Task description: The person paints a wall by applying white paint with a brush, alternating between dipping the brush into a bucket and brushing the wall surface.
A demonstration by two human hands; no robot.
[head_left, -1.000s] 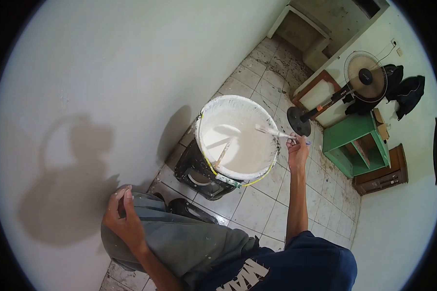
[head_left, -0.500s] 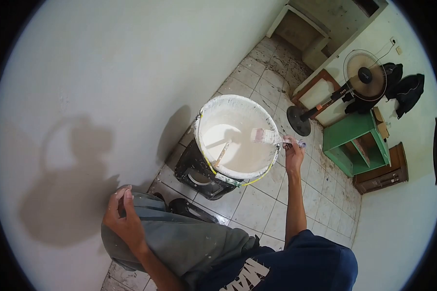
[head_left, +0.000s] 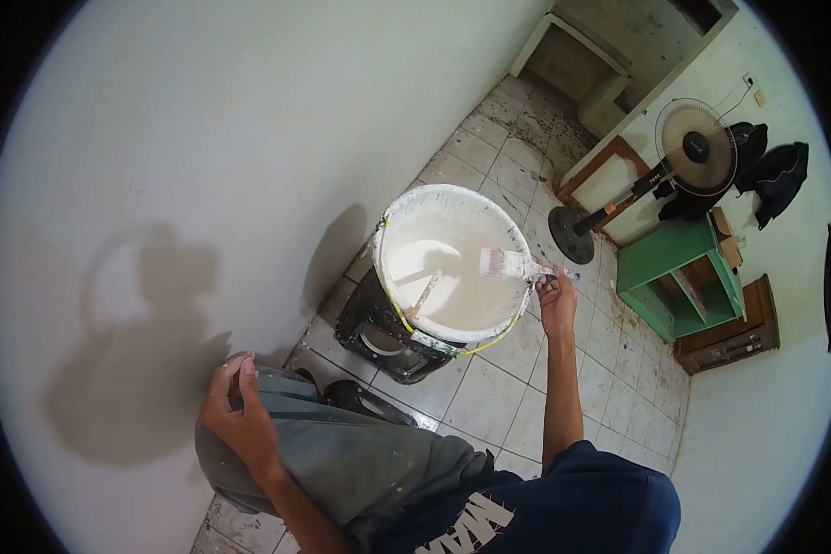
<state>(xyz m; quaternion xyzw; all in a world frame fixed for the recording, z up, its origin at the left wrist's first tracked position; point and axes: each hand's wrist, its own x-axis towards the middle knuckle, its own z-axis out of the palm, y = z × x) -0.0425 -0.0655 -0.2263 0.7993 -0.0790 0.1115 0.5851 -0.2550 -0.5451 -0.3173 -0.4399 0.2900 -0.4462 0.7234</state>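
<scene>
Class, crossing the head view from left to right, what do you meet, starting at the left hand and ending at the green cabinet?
Left hand, bucket, right hand, green cabinet.

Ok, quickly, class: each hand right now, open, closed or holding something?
Left hand: loosely curled at the knee, no object visible; whether closed can't be told.
Right hand: closed, holding a paintbrush over the bucket.

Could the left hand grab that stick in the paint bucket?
Probably yes, with a stretch. The left hand looks empty, the bucket is open on top, and the paintbrush is off to one side, so nothing seems to block the stick.
</scene>
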